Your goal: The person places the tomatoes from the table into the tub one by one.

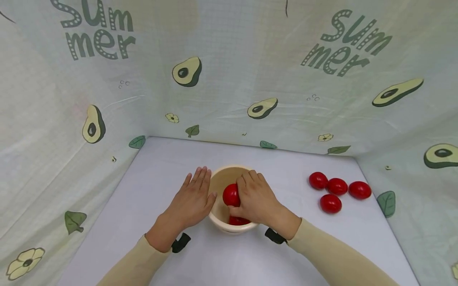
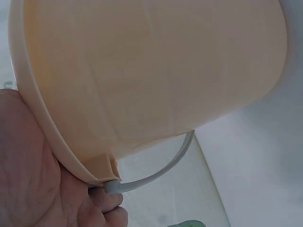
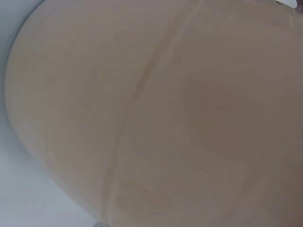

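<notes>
A cream bucket (image 1: 229, 228) stands on the table between both hands. My right hand (image 1: 257, 198) reaches over its right rim and grips a glossy red egg-shaped ball (image 1: 230, 194) in the bucket's mouth. Lower inside, part of another red ball (image 1: 238, 221) shows beneath the thumb. With fingers straight, my left hand (image 1: 193, 200) rests along the left rim. The left wrist view shows that hand's palm (image 2: 28, 165) against the rim, by the grey handle (image 2: 161, 172). In the right wrist view the bucket wall (image 3: 142, 118) fills most of the picture and hides the right hand's fingers.
Several red balls (image 1: 336, 186) lie in a loose group at the table's right side. A cloth (image 1: 222, 79) printed with avocados hangs behind and on both sides of the white table (image 1: 161, 167).
</notes>
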The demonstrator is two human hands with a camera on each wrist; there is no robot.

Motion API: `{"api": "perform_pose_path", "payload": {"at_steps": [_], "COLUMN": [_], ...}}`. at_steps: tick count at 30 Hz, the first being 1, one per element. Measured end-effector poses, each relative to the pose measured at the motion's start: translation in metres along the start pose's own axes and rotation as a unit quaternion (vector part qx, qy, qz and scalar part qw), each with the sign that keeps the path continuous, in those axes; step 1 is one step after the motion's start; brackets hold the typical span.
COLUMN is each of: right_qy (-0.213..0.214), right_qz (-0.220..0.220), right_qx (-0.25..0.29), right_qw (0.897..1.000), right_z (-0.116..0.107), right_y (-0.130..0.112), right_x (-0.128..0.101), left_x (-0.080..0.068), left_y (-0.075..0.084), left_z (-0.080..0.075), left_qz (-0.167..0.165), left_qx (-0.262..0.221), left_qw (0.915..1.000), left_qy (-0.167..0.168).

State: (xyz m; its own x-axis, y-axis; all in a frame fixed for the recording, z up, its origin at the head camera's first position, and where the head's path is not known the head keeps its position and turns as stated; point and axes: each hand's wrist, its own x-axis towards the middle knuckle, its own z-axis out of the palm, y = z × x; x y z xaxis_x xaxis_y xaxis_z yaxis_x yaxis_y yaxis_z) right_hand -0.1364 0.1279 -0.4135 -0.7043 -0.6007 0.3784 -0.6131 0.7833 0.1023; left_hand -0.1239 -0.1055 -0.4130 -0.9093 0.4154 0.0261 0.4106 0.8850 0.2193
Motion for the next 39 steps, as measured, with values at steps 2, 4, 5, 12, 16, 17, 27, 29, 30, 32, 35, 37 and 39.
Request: {"api": "perform_pose_path", "payload": {"at_steps": [2, 4, 5, 12, 16, 17, 27, 29, 30, 32, 35, 37, 39], "right_qy": [-0.009, -0.016, -0.018, -0.025, -0.019, -0.01, 0.111, 0.106, 0.091, 0.049, -0.039, -0.088, -0.121], "right_qz": [0.001, 0.0, 0.0, 0.002, 0.002, 0.004, 0.083, 0.107, 0.128, 0.174, 0.25, 0.287, 0.31], "right_qx": [0.004, 0.01, 0.012, 0.012, 0.01, 0.009, -0.029, -0.06, -0.07, -0.08, -0.074, -0.062, -0.052], "right_qw": [1.0, 1.0, 1.0, 1.0, 1.0, 1.0, 0.99, 0.987, 0.985, 0.98, 0.965, 0.952, 0.942], "right_z": [0.003, 0.003, 0.003, 0.003, 0.002, 0.001, -0.011, -0.004, 0.0, 0.009, 0.022, 0.031, 0.038], "right_y": [-0.001, -0.001, 0.0, -0.001, 0.0, 0.003, 0.106, 0.138, 0.152, 0.179, 0.208, 0.221, 0.23], "right_x": [-0.001, -0.001, -0.001, 0.0, 0.001, 0.001, -0.02, -0.035, -0.043, -0.062, -0.091, -0.107, -0.121], "left_x": [0.0, -0.001, -0.001, -0.001, -0.003, -0.004, -0.006, -0.005, -0.005, -0.004, -0.003, -0.002, -0.001], "left_y": [0.0, 0.001, 0.001, -0.001, -0.003, -0.003, -0.003, -0.002, -0.002, -0.001, -0.001, -0.001, -0.001], "left_z": [0.0, 0.0, 0.0, 0.001, 0.002, 0.002, 0.002, 0.002, 0.002, 0.003, 0.004, 0.006, 0.007], "left_qz": [-0.001, -0.002, -0.003, -0.004, -0.005, -0.005, -0.001, 0.0, 0.001, 0.0, -0.002, -0.003, -0.002], "left_qx": [0.001, 0.001, 0.001, -0.003, -0.003, -0.003, -0.009, -0.011, -0.011, -0.012, -0.012, -0.014, -0.017], "left_qw": [1.0, 1.0, 1.0, 0.9999, 0.9999, 0.9998, 0.9997, 0.9997, 0.9997, 0.9996, 0.9997, 0.9997, 0.9997], "left_qy": [0.001, 0.001, 0.001, 0.01, 0.015, 0.017, 0.022, 0.023, 0.024, 0.024, 0.022, 0.018, 0.015]}}
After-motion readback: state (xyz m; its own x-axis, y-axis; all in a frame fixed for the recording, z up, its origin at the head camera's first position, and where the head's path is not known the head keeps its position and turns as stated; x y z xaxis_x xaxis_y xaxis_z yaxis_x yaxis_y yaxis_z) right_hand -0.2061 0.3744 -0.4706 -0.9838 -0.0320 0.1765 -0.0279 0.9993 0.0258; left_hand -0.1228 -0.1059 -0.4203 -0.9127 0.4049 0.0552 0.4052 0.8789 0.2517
